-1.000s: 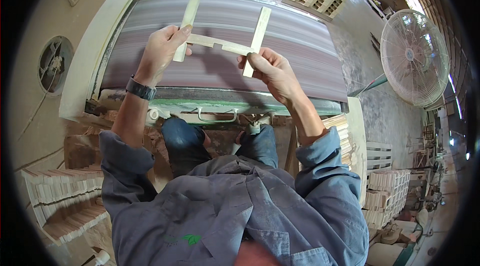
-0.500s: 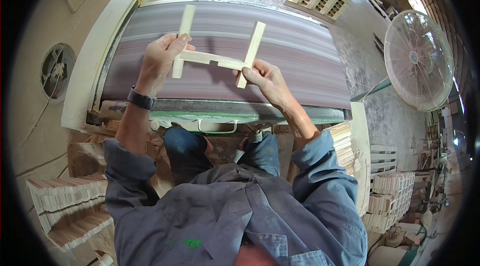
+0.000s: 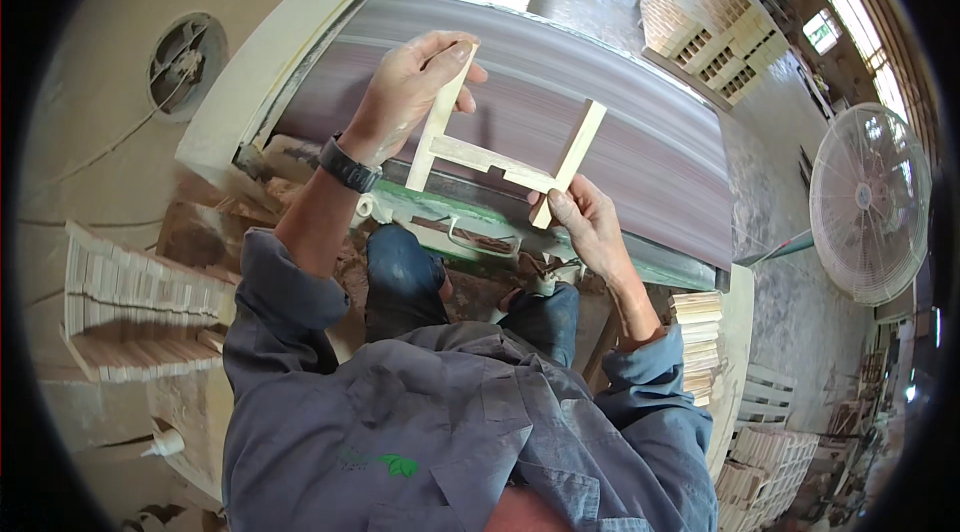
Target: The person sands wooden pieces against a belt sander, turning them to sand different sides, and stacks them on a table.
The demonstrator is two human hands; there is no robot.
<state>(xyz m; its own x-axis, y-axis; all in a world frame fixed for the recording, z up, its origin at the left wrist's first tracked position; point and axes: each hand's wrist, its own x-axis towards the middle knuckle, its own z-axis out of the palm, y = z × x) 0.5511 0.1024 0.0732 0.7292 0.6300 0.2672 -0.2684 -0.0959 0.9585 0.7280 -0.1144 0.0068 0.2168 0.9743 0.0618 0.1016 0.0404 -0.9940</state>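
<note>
Between my hands is a pale H-shaped wooden frame [image 3: 466, 156], two bars joined by a crosspiece with a small notch in its edge. My left hand [image 3: 415, 82] pinches the far end of the left bar. Lower down, the fingers of my right hand [image 3: 585, 222] close on the right bar near its joint with the crosspiece. The frame is held above a wide sanding belt [image 3: 640, 147], whose streaked purplish-grey surface looks blurred along its length. The frame appears to be off the belt, over its near side.
Stacked wooden strips stand at the left [image 3: 150, 307] and by my right elbow [image 3: 695, 342]. A large fan [image 3: 868, 202] is on the right. Beyond the belt, a pallet of wooden blocks [image 3: 715, 32] sits on the floor. A green machine edge with a handle [image 3: 480, 244] runs before my legs.
My left hand has slid from the left bar's middle to its far end. The frame has come nearer to me and turned slightly, as the whole view has shifted and tilted.
</note>
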